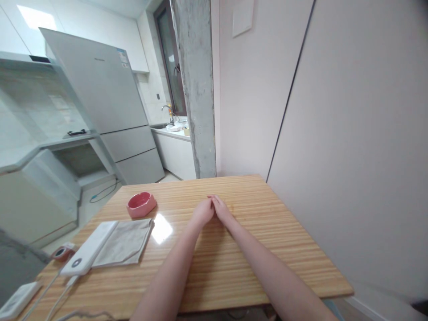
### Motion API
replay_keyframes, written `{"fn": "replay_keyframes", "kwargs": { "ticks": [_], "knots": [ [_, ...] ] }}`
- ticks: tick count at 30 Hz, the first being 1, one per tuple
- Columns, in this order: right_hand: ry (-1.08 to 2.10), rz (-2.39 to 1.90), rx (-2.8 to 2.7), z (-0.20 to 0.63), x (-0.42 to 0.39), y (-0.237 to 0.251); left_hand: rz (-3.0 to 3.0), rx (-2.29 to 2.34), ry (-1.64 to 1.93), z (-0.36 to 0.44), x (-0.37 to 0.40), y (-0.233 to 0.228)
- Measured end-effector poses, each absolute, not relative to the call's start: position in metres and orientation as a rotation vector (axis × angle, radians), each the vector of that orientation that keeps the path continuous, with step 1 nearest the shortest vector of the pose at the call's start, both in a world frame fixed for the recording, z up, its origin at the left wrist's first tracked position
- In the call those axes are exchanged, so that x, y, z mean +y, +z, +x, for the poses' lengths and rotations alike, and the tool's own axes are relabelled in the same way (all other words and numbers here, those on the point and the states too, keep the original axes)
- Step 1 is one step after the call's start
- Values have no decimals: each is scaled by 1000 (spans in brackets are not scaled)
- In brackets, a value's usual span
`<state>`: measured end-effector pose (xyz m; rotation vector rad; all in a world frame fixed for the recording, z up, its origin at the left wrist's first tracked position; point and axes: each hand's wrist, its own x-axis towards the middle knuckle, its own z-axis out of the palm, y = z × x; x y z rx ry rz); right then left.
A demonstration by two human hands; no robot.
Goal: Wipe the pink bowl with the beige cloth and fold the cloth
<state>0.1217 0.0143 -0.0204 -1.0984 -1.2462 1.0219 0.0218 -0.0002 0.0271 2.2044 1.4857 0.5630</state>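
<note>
My left hand and my right hand rest together on the far middle part of the wooden table. Their fingers are pressed together and partly hide one another. No object shows in or between them. To the left of my hands, a pink ashtray-like dish with notched sides sits apart from them. Nearer to me lies a folded grey cloth, with a long white device along its left edge.
A small orange-red object and a white power strip-like block lie at the table's left edge, with white cables nearby. Beyond stand a grey fridge, a concrete pillar and a sink counter. A pale wall borders the right side.
</note>
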Motion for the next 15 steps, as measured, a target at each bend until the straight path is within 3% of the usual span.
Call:
{"fn": "replay_keyframes", "kwargs": {
  "ticks": [8,15],
  "knots": [
    [936,-1168,-1378,122,6,-12,2120,1272,819,22,9,-4],
    [945,-1154,-1380,123,9,-18,2175,1291,754,22,11,0]
  ]
}}
